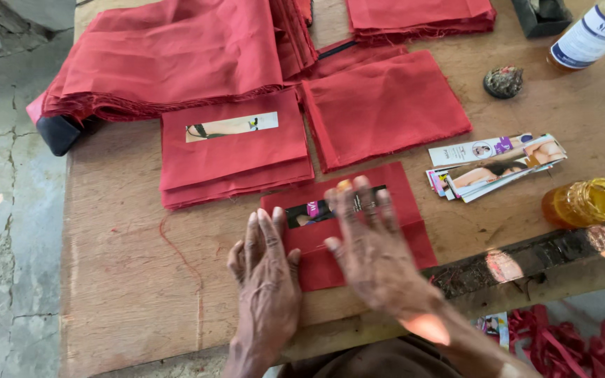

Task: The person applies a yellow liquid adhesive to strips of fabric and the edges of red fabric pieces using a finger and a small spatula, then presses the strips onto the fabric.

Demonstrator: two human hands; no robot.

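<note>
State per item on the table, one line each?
left hand: flat, open, on cloth edge
right hand: open, pressing paper strip
red cloth piece: folded, flat
jar: lid off
bottle: cap out of view
paper strips: loose, fanned

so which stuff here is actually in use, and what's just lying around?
In use:
- left hand and right hand, flat on the red cloth piece
- paper strip lying on that piece

Lying about:
- red cloth stacks
- loose paper strips
- amber jar
- bottle
- thread scraps
</note>
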